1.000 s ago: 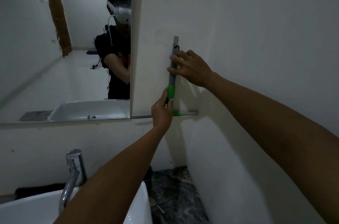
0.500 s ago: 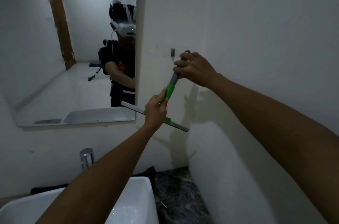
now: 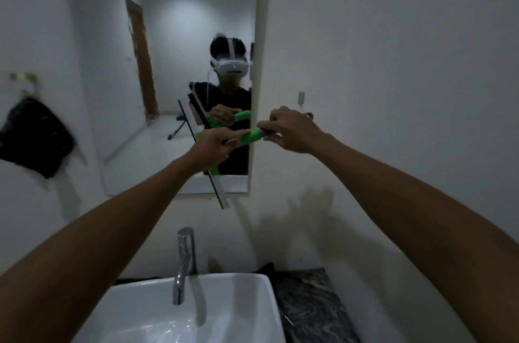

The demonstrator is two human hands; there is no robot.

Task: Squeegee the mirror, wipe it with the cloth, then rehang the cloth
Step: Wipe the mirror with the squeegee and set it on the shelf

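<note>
The mirror hangs on the white wall above the sink. I hold the green-handled squeegee level in front of its lower right part, with the blade running down past the mirror's bottom edge. My left hand grips the green handle near the blade. My right hand grips the grey end of the handle. A dark cloth hangs from a hook on the wall at the left, apart from both hands.
A white basin with a chrome tap stands below. A dark marbled counter lies right of it. A small wall hook sits right of the mirror. The person's reflection shows in the glass.
The squeegee has come off the wall hook and swung left from upright to level in front of the mirror. Both hands moved with it, and the view turned left.
</note>
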